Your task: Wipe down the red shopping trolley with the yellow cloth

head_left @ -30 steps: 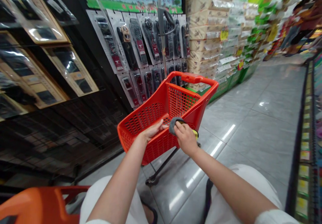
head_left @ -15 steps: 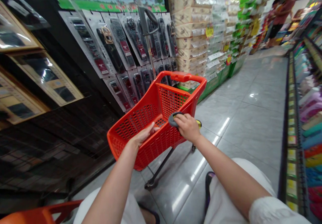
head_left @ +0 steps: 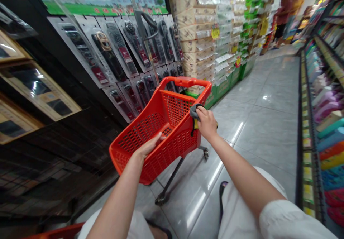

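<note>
First: What lay closest to you?

Second: Your knees, in white trousers [head_left: 239,203], flanked the gray tiled floor [head_left: 268,119], and a red edge [head_left: 56,232] showed at the lower left, too cut off to name.

First: And your hands?

Second: You had them well apart. Your left hand [head_left: 149,147] lay over the near rim of the red shopping cart [head_left: 176,144], fingertips pointing into the basket; whether it gripped the rim, I could not tell. Your right hand [head_left: 207,124] had its fingers closed on a gray cloth [head_left: 194,111], with yellow and black showing below it, at that same rim.

First: What had just changed for you?

Second: You had moved the cloth along the rim, from about the middle of that side toward the handle [head_left: 185,82], and the gap between your hands had widened. Your left hand had stayed by the rim. As I judged it, your work now sat at the handle end of the near side.

First: And beyond the cart?

Second: It stood right in front of you. Behind it hung packaged belts [head_left: 107,49], with stacked cartons [head_left: 197,40] beside them. A shelf of goods [head_left: 326,124] ran along your right. Farthest off, people [head_left: 282,22] stood down the aisle, too blurred to make out.
</note>
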Demonstrator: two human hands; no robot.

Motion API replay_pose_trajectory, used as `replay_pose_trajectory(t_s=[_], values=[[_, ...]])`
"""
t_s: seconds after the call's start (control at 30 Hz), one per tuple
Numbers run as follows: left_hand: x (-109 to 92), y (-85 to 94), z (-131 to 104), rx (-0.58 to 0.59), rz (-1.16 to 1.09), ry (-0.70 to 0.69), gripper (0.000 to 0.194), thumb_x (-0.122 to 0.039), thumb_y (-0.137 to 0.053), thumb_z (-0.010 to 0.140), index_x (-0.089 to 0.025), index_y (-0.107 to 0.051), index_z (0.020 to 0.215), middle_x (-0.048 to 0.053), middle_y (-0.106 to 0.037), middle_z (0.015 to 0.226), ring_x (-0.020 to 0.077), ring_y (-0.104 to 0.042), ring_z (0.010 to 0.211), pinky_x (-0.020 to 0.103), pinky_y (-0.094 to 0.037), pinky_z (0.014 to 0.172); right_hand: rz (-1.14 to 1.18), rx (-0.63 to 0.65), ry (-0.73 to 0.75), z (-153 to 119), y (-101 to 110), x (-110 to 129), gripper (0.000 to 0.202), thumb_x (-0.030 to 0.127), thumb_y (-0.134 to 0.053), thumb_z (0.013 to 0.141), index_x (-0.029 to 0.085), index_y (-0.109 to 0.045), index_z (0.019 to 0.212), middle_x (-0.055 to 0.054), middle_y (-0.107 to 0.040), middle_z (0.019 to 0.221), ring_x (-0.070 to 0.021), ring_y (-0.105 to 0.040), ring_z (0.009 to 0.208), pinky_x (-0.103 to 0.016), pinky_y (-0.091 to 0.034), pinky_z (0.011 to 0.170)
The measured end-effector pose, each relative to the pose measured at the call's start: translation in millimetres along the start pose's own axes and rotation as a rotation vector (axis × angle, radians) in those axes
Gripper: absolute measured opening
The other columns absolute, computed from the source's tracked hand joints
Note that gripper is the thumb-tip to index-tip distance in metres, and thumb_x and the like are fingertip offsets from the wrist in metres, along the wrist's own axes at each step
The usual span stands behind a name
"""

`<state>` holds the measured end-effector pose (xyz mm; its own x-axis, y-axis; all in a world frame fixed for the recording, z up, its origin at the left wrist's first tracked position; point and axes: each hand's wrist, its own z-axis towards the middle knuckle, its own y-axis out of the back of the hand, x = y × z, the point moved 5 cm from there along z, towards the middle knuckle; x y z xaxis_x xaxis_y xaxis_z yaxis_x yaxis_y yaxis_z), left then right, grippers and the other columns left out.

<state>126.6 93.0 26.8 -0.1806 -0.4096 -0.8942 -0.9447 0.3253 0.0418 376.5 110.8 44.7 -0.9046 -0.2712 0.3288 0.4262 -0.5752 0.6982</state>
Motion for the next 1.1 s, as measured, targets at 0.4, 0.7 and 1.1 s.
replay_pose_trajectory(t_s=[0.4,0.7,1.1], values=[[5,2.1,2,0.038,-0.044,0.038,0.049,-0.06,-0.057,0.082,-0.014,-0.072,0.094,0.006,-0.076,0.081,0.0199,-0.07,0.073,0.031,-0.051,0.079,0.643,0.103,0.028,-62,-36,56,0.038,0.009,-0.052,0.069,0.023,-0.06,0.103,-0.004,-0.063,0.112,-0.0199,-0.06,0.099,-0.034,-0.049,0.089],[9,9.2,-6,0.004,-0.009,0.026,0.052,-0.067,-0.063,0.073,-0.018,-0.073,0.084,0.001,-0.074,0.073,0.0177,-0.068,0.073,0.029,-0.051,0.08,0.565,-0.275,-0.506,-23,-26,-20,0.03,0.02,-0.054,0.076,0.022,-0.057,0.106,-0.006,-0.057,0.107,-0.0202,-0.058,0.096,-0.033,-0.048,0.082],[-6,4.5,-1,0.037,0.246,-0.168,0.064,-0.076,-0.057,0.07,-0.02,-0.075,0.094,0.006,-0.075,0.104,0.0256,-0.067,0.096,0.034,-0.048,0.094,0.276,-0.143,-0.521,-19,-41,-28,0.018,0.029,-0.055,0.084,0.023,-0.065,0.097,-0.003,-0.063,0.096,-0.0185,-0.058,0.081,-0.027,-0.039,0.064]])
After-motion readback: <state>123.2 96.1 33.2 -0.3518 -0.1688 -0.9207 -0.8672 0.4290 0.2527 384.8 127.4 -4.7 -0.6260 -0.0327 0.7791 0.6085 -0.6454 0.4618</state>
